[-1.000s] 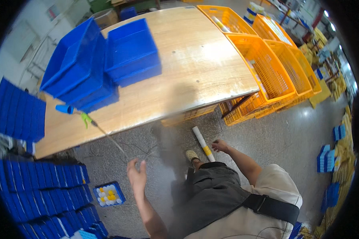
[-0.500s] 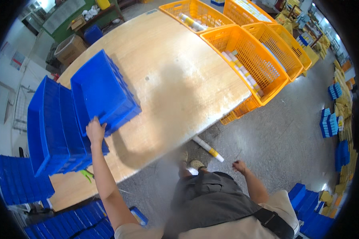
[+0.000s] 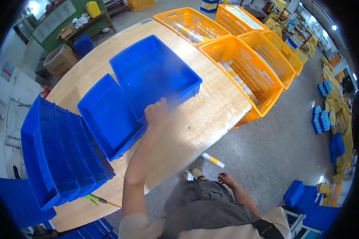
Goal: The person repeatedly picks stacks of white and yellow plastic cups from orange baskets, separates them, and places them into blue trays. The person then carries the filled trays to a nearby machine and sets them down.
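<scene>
My left hand (image 3: pixel 157 113) is closed on the near edge of a shallow blue plastic bin (image 3: pixel 153 65), slightly blurred. The bin lies on the wooden table (image 3: pixel 223 95), its inside facing up with nothing seen in it. Left of it and touching it rests a second blue bin (image 3: pixel 111 115), also with nothing seen inside. Further left, a nested stack of blue bins (image 3: pixel 68 147) stands on its side. Low at my right side hangs my right hand (image 3: pixel 227 180), fingers loosely bent and holding nothing visible.
Orange crates (image 3: pixel 247 51) line the table's far right side, some holding white-and-yellow rolls (image 3: pixel 239 81). Another roll (image 3: pixel 213 160) lies on the floor near my feet. A green-handled tool (image 3: pixel 93 199) sits by the stack. More blue bins (image 3: pixel 307 195) stand at the lower right.
My left hand has moved right, shifting a blue bin away from the stack across the table. A second bin now lies flat between it and the stack. My right hand has drawn slightly inward.
</scene>
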Demonstrator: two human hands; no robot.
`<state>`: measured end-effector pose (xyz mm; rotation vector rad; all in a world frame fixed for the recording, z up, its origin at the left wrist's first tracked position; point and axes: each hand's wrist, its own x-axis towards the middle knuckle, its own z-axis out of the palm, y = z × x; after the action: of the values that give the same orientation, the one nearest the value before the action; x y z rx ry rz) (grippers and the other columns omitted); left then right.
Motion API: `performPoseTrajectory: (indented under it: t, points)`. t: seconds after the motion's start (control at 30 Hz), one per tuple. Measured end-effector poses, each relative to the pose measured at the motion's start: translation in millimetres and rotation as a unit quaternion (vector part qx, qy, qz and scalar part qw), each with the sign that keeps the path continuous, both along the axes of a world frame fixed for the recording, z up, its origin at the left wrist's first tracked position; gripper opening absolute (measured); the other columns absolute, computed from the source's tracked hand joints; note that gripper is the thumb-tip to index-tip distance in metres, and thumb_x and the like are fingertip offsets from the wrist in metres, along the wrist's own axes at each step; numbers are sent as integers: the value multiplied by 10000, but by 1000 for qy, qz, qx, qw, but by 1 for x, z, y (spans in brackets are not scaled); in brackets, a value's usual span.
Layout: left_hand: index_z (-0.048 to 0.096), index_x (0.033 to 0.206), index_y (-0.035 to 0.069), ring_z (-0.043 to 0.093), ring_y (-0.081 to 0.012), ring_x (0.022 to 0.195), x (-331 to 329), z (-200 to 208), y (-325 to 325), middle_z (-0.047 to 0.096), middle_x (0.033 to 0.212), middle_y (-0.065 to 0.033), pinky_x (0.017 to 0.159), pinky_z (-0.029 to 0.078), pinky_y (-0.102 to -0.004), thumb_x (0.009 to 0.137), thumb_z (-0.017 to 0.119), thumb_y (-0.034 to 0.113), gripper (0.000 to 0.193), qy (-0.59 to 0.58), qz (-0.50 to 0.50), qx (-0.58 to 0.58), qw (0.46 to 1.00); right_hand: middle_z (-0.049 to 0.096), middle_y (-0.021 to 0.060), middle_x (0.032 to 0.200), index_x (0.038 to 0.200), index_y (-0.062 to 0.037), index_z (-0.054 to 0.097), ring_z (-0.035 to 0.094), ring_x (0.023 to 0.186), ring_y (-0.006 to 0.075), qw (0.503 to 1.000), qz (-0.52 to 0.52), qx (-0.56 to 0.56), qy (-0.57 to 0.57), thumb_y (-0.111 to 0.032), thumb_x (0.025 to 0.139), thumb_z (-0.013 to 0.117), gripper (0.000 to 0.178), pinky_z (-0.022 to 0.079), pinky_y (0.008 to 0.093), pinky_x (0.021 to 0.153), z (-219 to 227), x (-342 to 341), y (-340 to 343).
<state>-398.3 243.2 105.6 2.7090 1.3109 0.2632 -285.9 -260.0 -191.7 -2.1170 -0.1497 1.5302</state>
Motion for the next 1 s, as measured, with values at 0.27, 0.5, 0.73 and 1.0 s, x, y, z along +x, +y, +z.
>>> performPoseTrajectory:
  t: [0.27, 0.5, 0.73, 1.0]
  points:
    - [689, 885, 86, 706, -376, 912, 61, -93, 13, 735, 947, -161, 763, 547, -493, 819, 747, 258, 193, 10, 19, -56, 998, 698, 123, 1133, 1334, 14, 549, 693, 960, 209, 987, -122, 82, -57, -247, 998, 599, 428, 556, 331, 799, 45, -16, -16]
    - [714, 1176, 267, 358, -480, 1382, -42, -119, -2, 453, 1470, -267, 1091, 272, -662, 768, 817, 325, 425, -17, 85, 184, 979, 744, 126, 967, 1082, 23, 695, 718, 807, 206, 972, -169, -159, -42, -273, 961, 602, 333, 579, 367, 687, -2, -72, -180]
    - [650, 1302, 95, 683, -434, 976, -37, -112, -2, 717, 1080, -233, 798, 541, -527, 852, 625, 668, 729, 63, 125, -15, 990, 727, 132, 783, 843, -34, 760, 702, 712, 282, 980, -89, -162, -74, -394, 894, 592, 401, 558, 421, 734, -67, -93, -243]
    - [700, 1213, 76, 684, -446, 883, 23, -113, -201, 724, 992, -241, 726, 530, -534, 895, 535, 700, 720, 93, 113, 87, 985, 727, 223, 1021, 1124, -18, 705, 701, 974, 373, 988, -49, -1, -144, -400, 881, 630, 458, 543, 451, 869, -101, 13, -236]
